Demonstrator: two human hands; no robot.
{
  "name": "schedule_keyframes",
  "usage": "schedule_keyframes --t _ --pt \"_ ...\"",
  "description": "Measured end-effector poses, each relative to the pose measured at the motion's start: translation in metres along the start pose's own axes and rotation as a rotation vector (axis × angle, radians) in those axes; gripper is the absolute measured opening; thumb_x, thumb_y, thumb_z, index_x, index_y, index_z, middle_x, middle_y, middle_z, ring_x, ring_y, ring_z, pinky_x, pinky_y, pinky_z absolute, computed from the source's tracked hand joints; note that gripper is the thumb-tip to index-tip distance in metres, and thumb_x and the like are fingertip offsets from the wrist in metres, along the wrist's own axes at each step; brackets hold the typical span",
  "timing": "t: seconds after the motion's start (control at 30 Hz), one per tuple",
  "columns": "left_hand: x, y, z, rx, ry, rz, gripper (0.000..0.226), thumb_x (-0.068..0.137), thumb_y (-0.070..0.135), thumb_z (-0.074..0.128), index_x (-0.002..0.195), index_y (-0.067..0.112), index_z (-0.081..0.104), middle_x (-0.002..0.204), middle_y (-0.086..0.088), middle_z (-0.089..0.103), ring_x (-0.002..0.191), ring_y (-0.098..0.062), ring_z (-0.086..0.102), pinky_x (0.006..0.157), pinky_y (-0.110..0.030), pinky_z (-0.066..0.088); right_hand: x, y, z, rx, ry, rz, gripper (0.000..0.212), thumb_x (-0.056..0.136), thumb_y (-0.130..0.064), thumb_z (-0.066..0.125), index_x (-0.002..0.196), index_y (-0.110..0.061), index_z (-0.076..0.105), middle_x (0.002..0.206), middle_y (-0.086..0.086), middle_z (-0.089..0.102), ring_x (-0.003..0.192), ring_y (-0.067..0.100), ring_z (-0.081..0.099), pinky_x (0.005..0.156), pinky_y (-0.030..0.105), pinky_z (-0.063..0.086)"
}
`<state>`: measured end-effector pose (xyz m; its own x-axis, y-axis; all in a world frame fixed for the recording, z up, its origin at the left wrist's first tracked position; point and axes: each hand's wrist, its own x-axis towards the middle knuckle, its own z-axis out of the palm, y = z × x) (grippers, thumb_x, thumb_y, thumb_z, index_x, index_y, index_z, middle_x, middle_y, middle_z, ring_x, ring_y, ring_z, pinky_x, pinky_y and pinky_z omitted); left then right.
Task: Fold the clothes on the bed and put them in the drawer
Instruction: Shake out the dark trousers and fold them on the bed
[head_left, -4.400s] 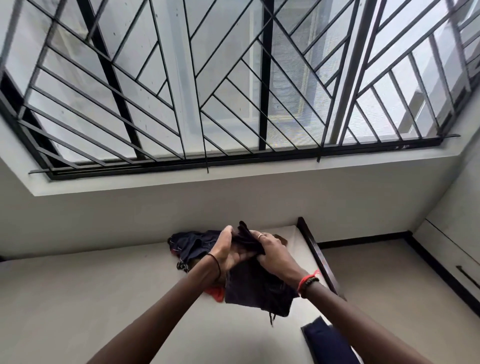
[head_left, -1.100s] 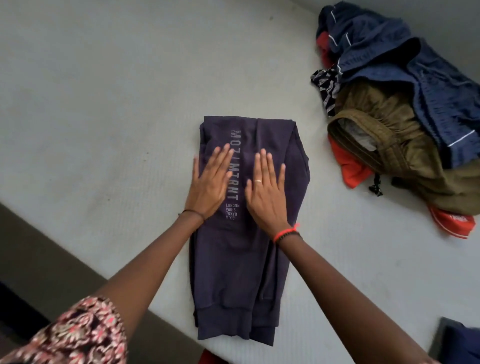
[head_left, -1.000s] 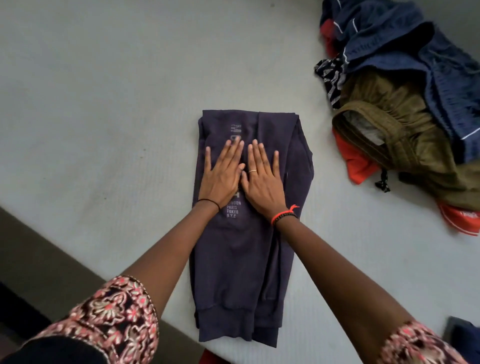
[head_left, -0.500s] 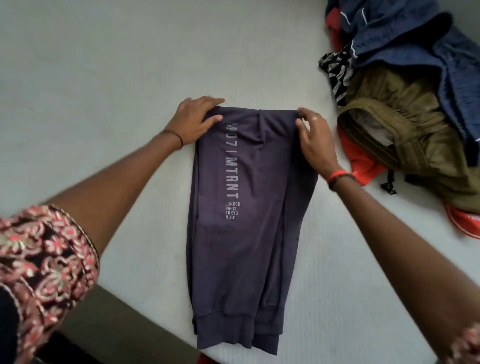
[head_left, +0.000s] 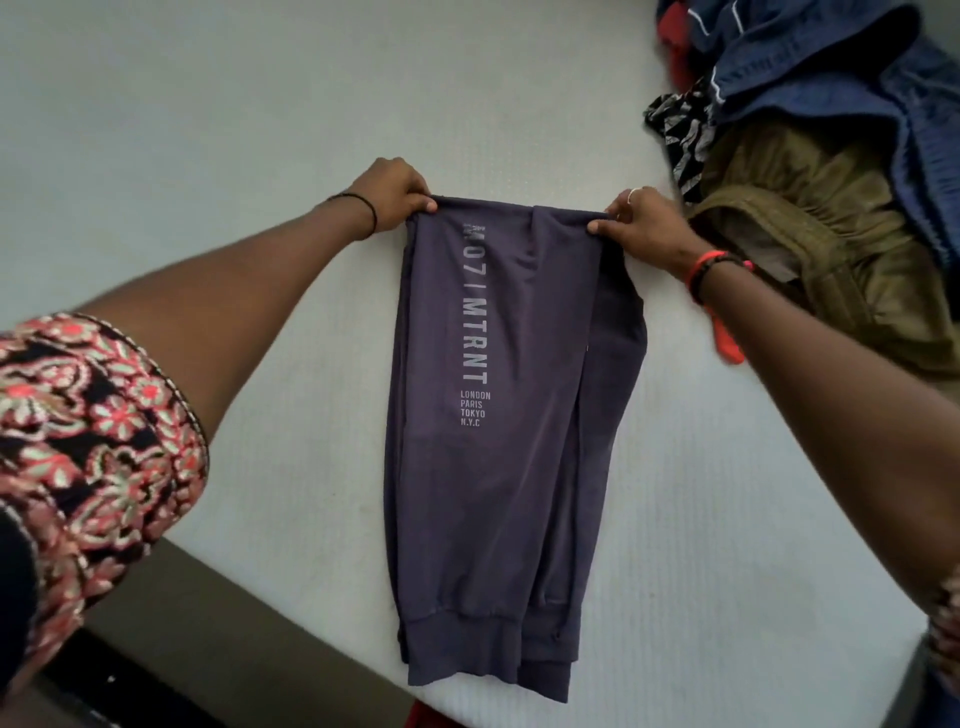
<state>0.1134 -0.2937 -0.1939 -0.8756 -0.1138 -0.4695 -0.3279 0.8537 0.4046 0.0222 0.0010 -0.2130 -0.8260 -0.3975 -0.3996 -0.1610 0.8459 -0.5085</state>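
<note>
The far edge of the purple pants (head_left: 498, 415) is pinched at its corners by the curled left hand (head_left: 392, 192) and right hand (head_left: 641, 223) on the bed (head_left: 208, 156)

Matt purple cloth trousers (head_left: 498, 415) on ribbed mattress (head_left: 260, 156).

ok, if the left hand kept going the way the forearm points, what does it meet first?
Bare bed first, then probably the clothes pile near its red cloth. The left hand grips the purple trousers' far corner; wide-angle view makes the line uncertain.
</note>
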Motion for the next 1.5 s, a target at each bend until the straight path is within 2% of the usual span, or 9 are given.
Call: schedule_keyframes --t 0.1,0.2,0.4,0.83,1.0,1.1,1.2,1.33,1.5 --pt "-0.007 0.006 0.022 0.074 0.209 -0.001 0.029 0.098 0.018 0.044 0.121 0.008 0.06 0.127 -0.016 0.052 0.118 -0.033 0.047 0.098 -0.04 0.033 -0.021 -0.021 0.03 -0.21 0.34 0.03 0.037 0.092 -0.015 0.042 0.127 -0.004 0.05 0.128 0.019 0.049 0.118 0.035 0.045 0.097 0.04 0.034" --pt "-0.014 0.011 0.032 0.059 0.318 0.105 0.032 0.098 0.03 0.043 0.124 0.015 0.055 0.129 -0.009 0.051 0.119 -0.028 0.048 0.102 -0.041 0.028 -0.034 -0.046 0.056 -0.243 0.422 -0.228 0.045 0.092 -0.011 0.036 0.136 -0.005 0.044 0.137 0.015 0.047 0.127 0.032 0.042 0.103 0.042 0.031" --pt "-0.007 0.007 0.031 0.018 0.259 0.097 0.025 0.095 0.033 0.05 0.111 0.019 0.064 0.119 -0.006 0.058 0.116 -0.022 0.051 0.101 -0.04 0.026 -0.007 -0.026 0.034 0.188 0.267 -0.093 0.019 0.088 -0.012 0.058 0.102 -0.004 0.067 0.108 0.014 0.065 0.101 0.025 0.06 0.089 0.025 0.042" --pt "-0.006 0.016 0.027 0.015 0.226 0.023 0.027 0.098 0.021 0.038 0.111 0.009 0.058 0.118 -0.011 0.056 0.111 -0.028 0.051 0.099 -0.042 0.027 0.001 -0.016 0.023 -0.014 0.127 -0.147 0.01 0.087 -0.005 0.055 0.093 -0.002 0.063 0.104 0.018 0.061 0.101 0.03 0.053 0.08 0.024 0.034" --pt "-0.009 0.01 0.034 -0.045 0.301 -0.125 0.027 0.098 0.018 0.035 0.111 0.008 0.056 0.121 -0.01 0.056 0.111 -0.028 0.051 0.097 -0.04 0.03 0.0 -0.007 0.014 0.164 0.24 0.002 0.005 0.089 -0.004 0.046 0.09 -0.007 0.05 0.086 0.008 0.058 0.079 0.019 0.051 0.067 0.026 0.035" --pt "-0.007 0.003 0.028 -0.025 0.22 -0.058 0.03 0.097 0.033 0.042 0.114 0.014 0.058 0.123 -0.005 0.056 0.114 -0.025 0.052 0.098 -0.042 0.03 0.007 -0.004 -0.002 0.174 0.054 0.006 0.03 0.087 -0.041 0.062 0.096 -0.016 0.049 0.078 -0.006 0.054 0.069 0.005 0.048 0.065 0.025 0.039" --pt "-0.007 0.002 0.014 0.0 0.033 0.041 0.051 0.084 0.061 0.056 0.12 0.025 0.056 0.125 -0.002 0.056 0.116 -0.022 0.051 0.101 -0.044 0.031 0.015 -0.012 -0.014 0.179 -0.185 0.036 0.064 0.068 -0.06 0.074 0.109 -0.016 0.054 0.092 -0.001 0.061 0.081 0.011 0.055 0.069 0.025 0.043" --pt "-0.005 0.014 -0.008 0.075 -0.254 0.03 0.071 0.069 0.054 0.076 0.128 0.025 0.048 0.121 -0.001 0.055 0.11 -0.023 0.052 0.096 -0.036 0.042 0.023 -0.026 -0.021 -0.089 -0.409 -0.007 0.051 0.067 -0.04 0.082 0.105 -0.015 0.059 0.098 0.004 0.061 0.089 0.019 0.057 0.072 0.025 0.046" --pt "-0.002 0.021 -0.021 0.163 -0.432 0.054 0.035 0.072 0.033 0.08 0.097 0.017 0.062 0.098 -0.003 0.065 0.087 -0.022 0.06 0.067 -0.025 0.045 0.021 -0.024 -0.023 0.124 -0.584 0.009 0.02 0.076 -0.015 0.077 0.086 -0.022 0.061 0.099 0.003 0.065 0.097 0.019 0.06 0.091 0.034 0.048"
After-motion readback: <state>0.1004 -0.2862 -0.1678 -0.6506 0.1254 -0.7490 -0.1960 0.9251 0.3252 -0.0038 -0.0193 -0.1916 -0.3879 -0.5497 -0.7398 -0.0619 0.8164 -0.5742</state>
